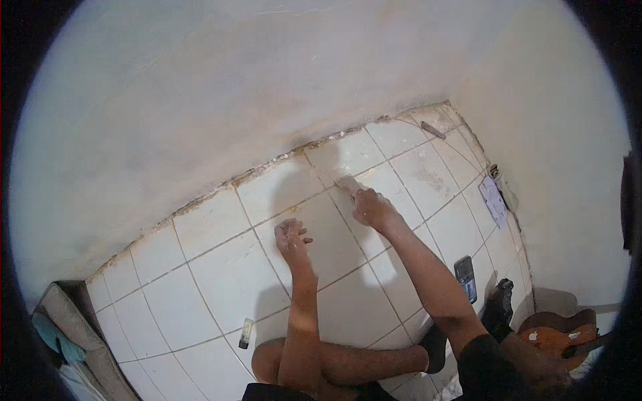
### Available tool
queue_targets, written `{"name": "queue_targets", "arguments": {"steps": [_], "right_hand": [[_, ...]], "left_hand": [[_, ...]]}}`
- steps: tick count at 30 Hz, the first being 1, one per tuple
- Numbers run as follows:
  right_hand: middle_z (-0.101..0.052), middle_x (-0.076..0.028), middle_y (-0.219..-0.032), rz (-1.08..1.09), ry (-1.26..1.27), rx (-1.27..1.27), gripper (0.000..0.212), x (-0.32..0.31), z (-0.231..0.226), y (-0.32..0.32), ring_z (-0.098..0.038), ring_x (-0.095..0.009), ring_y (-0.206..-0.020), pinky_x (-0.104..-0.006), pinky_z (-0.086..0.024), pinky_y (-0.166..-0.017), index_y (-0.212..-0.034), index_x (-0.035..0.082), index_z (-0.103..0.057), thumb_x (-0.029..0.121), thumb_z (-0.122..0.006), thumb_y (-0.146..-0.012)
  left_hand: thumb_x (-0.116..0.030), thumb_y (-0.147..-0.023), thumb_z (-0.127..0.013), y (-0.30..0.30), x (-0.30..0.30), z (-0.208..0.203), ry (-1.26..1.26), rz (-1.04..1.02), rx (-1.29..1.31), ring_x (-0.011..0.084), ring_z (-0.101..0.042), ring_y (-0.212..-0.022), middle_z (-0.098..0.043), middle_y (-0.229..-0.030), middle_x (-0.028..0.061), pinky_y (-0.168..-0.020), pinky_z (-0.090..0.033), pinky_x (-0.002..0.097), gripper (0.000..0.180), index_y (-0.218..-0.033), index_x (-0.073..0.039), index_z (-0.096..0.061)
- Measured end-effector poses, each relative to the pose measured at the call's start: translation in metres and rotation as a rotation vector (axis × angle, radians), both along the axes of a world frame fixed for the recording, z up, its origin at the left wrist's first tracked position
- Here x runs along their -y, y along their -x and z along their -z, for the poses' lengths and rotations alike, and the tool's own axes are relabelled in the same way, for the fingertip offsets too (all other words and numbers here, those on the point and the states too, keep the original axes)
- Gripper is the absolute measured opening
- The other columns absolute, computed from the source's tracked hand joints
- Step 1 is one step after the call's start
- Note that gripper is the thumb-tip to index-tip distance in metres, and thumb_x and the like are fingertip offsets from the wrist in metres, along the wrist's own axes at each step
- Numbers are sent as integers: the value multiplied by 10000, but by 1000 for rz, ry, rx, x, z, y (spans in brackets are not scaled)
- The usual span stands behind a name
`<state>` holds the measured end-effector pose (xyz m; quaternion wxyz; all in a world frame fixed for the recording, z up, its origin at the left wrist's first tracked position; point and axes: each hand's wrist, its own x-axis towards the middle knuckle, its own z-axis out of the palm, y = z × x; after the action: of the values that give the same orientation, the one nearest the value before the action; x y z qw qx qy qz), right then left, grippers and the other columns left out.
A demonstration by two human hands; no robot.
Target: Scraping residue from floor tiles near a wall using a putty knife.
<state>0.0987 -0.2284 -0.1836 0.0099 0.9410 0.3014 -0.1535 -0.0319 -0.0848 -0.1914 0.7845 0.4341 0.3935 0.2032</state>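
My right hand (374, 209) reaches forward over the white tiled floor (221, 281), its fingers closed round a small flat tool (346, 183) with a pale, dusty end. That end points toward the base of the wall and is at or just above the tiles; contact cannot be made out. The tool looks like a scraper, but its handle is hidden in my grip. Nearer to me and to the left, my left hand (291, 237) hovers over the tiles, fingers loosely curled and apart, holding nothing that I can see. Whitish dust marks both hands.
Crumbly debris lines the wall base (267, 165). A dark narrow object (433, 129) lies near the far corner. To the right are a pale patterned rectangular item (493, 202), a phone (464, 278) and a small guitar (556, 334). A small bottle (246, 333) lies left of my knee; a grey cushion (80, 334) stands far left.
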Motion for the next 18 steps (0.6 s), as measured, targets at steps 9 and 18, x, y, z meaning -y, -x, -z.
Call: {"name": "queue_targets", "arguments": {"steps": [9,18], "right_hand": [[-584,-270,-1005,249,-292,-158,324,-15,-20,-14,-586,-388,-958,-418,-488,-836,-1067,33,-561,255,-468,-851],[-598,-191,-892,12,-41,104,239,-13,-3,30,-631,-309,-833,-383,-533,-714,-982,-13,-538,161,-454,-842]], "left_hand": [[-196,-814,-577,2,-2,-1,-17,-10,14,153,-528,-779,-506,-916,58,-588,-448,267,224,-960,-36,-520],[-252,-802,-588,3,0,9,-9,-18,11,160,-535,-770,-513,-897,65,-574,-449,275,283,-969,-33,-522]]}}
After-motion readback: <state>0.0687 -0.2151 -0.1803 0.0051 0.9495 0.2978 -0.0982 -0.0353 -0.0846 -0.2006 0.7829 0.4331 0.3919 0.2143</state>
